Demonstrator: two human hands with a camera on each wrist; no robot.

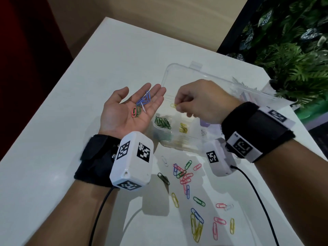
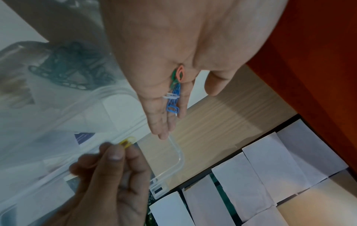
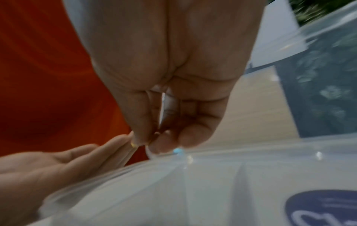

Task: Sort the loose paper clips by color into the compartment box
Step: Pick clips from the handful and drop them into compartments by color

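Across the white worktop (image 1: 53,157) many loose paper clips (image 1: 184,176) wait unsorted beside the clear compartment box (image 1: 170,71). Left hand (image 1: 124,110) lies flat, palm up, cradling blue, green and pink clips (image 1: 142,103); a tilt could spill them. Right hand (image 1: 200,102) pinches a yellow clip (image 1: 173,105) over the box; released early, it may land among the green clips (image 1: 162,122) rather than the yellow pile (image 1: 183,127).
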